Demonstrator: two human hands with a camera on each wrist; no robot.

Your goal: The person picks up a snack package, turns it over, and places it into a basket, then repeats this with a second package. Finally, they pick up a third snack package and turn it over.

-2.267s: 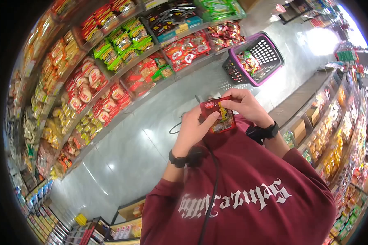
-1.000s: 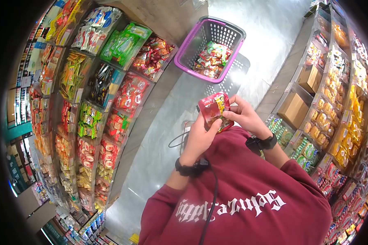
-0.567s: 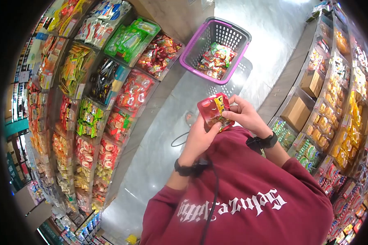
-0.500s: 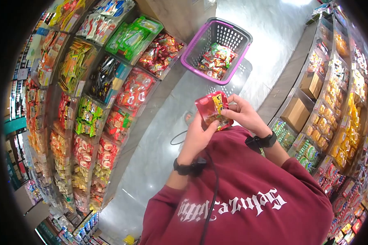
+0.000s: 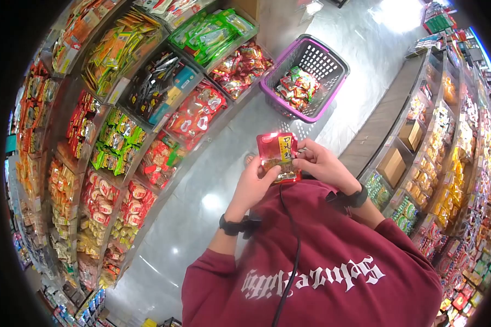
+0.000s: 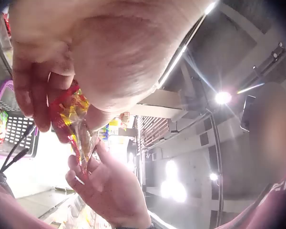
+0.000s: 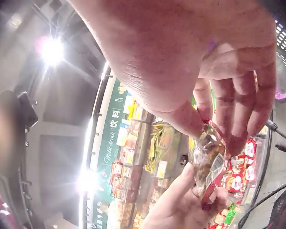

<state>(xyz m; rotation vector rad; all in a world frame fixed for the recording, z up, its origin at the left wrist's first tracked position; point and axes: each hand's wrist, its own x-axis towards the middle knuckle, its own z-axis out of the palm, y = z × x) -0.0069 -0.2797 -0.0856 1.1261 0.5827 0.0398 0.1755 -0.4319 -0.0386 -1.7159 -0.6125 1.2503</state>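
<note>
Pouch of glossy red rectangular plastic (image 5: 271, 148) sits pinched between the thumb and curled fingers of both the left hand (image 5: 252, 186) and right hand (image 5: 323, 167), probably keeping its front readable, near the grey perforated plastic basket with purple rim (image 5: 333, 70)

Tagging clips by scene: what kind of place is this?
Likely a snack aisle in a shop: open bins of packets along one side, more shelving opposite, and a purple-rimmed shopping basket with packets in it on the floor.
</note>
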